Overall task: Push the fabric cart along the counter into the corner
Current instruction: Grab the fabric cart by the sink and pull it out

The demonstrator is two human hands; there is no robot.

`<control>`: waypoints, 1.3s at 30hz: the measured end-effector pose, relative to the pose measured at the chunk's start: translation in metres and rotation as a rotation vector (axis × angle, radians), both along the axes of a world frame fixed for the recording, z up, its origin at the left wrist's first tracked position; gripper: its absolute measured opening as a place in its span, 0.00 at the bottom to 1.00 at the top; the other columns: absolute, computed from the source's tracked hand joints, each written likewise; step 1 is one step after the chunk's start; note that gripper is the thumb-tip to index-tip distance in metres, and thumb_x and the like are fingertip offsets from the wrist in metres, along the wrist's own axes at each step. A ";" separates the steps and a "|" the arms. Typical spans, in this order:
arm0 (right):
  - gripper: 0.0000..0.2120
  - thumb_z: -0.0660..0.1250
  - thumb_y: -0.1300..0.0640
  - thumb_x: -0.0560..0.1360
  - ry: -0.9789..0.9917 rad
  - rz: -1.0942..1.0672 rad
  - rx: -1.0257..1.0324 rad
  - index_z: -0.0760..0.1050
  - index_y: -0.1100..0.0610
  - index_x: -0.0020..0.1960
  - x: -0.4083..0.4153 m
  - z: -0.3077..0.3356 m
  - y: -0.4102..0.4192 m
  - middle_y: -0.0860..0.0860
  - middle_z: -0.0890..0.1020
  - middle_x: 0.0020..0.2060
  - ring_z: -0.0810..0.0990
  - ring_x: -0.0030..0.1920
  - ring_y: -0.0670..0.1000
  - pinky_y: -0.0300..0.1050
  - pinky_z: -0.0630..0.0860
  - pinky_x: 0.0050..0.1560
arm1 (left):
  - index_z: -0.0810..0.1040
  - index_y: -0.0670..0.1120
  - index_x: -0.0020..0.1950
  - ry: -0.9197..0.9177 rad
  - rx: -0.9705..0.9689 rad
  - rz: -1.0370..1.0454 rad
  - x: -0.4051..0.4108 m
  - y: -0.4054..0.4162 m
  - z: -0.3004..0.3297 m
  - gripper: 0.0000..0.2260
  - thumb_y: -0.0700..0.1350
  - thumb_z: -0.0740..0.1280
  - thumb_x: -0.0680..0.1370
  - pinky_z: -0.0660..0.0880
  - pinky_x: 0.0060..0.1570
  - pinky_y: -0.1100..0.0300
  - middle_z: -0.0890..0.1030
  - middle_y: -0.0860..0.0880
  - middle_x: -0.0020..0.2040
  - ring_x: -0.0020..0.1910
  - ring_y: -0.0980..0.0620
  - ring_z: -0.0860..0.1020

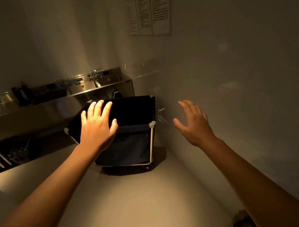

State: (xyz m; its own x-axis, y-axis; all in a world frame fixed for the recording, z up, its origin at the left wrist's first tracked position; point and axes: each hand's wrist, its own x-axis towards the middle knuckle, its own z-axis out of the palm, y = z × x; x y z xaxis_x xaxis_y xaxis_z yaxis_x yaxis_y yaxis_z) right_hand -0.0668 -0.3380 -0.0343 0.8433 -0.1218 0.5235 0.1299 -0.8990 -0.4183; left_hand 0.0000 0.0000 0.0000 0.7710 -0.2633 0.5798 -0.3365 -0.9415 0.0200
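Note:
A dark fabric cart (133, 143) with a white frame and small wheels stands on the pale floor, close to the steel counter (36, 112) on its left and the white wall on its right. My left hand (97, 125) hovers over the cart's near rim with fingers spread; whether it touches the rim I cannot tell. My right hand (193, 122) is open in the air to the right of the cart, apart from it and near the wall. The room is dim.
The counter holds a steel sink (95, 82) with taps at its far end, beside the corner. Dark items (22, 95) sit on the counter top, racks (7, 153) below it. Printed notices (148, 10) hang on the right wall.

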 end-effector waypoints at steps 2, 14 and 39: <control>0.31 0.60 0.39 0.79 0.007 -0.008 -0.006 0.59 0.47 0.79 0.020 0.002 0.005 0.49 0.64 0.79 0.62 0.79 0.53 0.59 0.62 0.78 | 0.59 0.51 0.80 0.030 -0.015 0.010 0.020 0.004 -0.002 0.29 0.57 0.60 0.81 0.61 0.76 0.36 0.63 0.44 0.80 0.81 0.42 0.59; 0.31 0.59 0.39 0.79 0.091 -0.086 -0.092 0.59 0.47 0.79 0.164 -0.011 0.035 0.50 0.65 0.78 0.62 0.79 0.53 0.61 0.62 0.78 | 0.60 0.50 0.80 0.141 -0.096 -0.019 0.169 0.037 -0.024 0.29 0.55 0.60 0.81 0.58 0.78 0.35 0.62 0.44 0.81 0.82 0.42 0.57; 0.33 0.56 0.37 0.78 0.140 0.025 -0.135 0.58 0.48 0.80 0.392 -0.022 0.024 0.52 0.64 0.79 0.62 0.79 0.55 0.61 0.63 0.78 | 0.61 0.48 0.80 0.212 -0.098 -0.008 0.371 0.032 -0.055 0.28 0.54 0.60 0.81 0.59 0.79 0.38 0.62 0.44 0.81 0.81 0.42 0.58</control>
